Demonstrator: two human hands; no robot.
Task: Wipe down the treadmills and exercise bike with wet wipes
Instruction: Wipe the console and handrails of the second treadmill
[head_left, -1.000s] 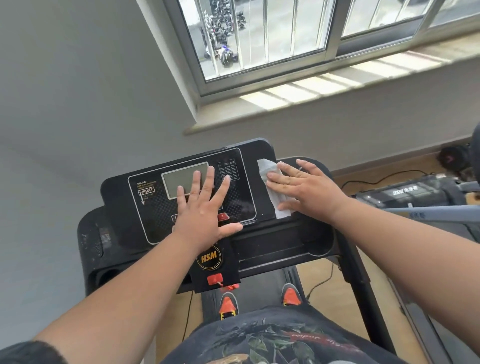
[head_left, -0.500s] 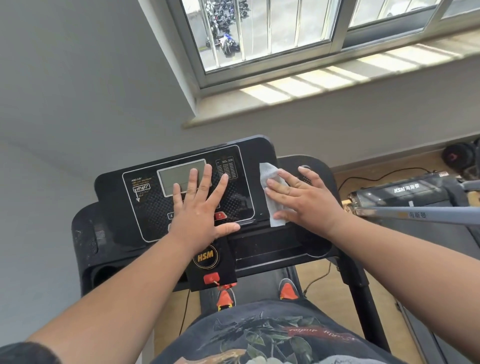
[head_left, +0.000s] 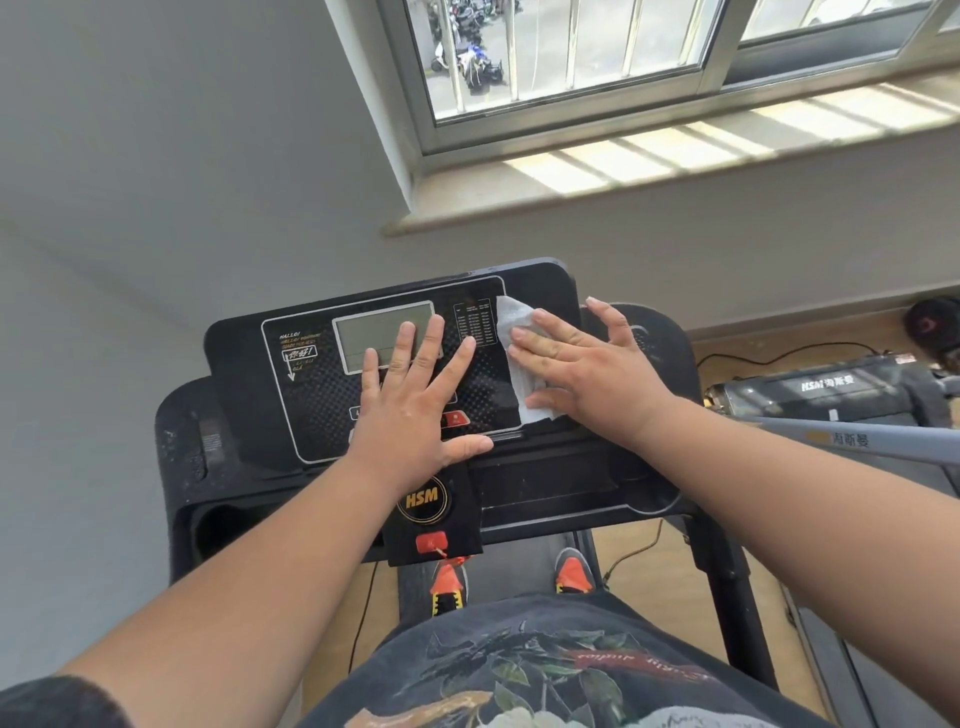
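A black treadmill console (head_left: 311, 395) with a grey display stands in front of me. My left hand (head_left: 415, 400) lies flat on the middle of the panel, fingers spread over the lower edge of the display. My right hand (head_left: 587, 374) presses a white wet wipe (head_left: 514, 332) flat against the right side of the panel with straight fingers. Most of the wipe is hidden under that hand. Below the console I see the treadmill belt (head_left: 511, 571) and two orange shoes.
A second treadmill (head_left: 831, 389) with a grey handrail stands to the right. A black cable (head_left: 779, 353) runs along the wooden floor by the wall. The grey wall and a window sill (head_left: 675, 171) lie just behind the console. A black cup holder (head_left: 218, 525) sits at lower left.
My right hand and the wipe have slid left from the console's right edge onto the right part of the panel. The left hand has stayed in place on the display.
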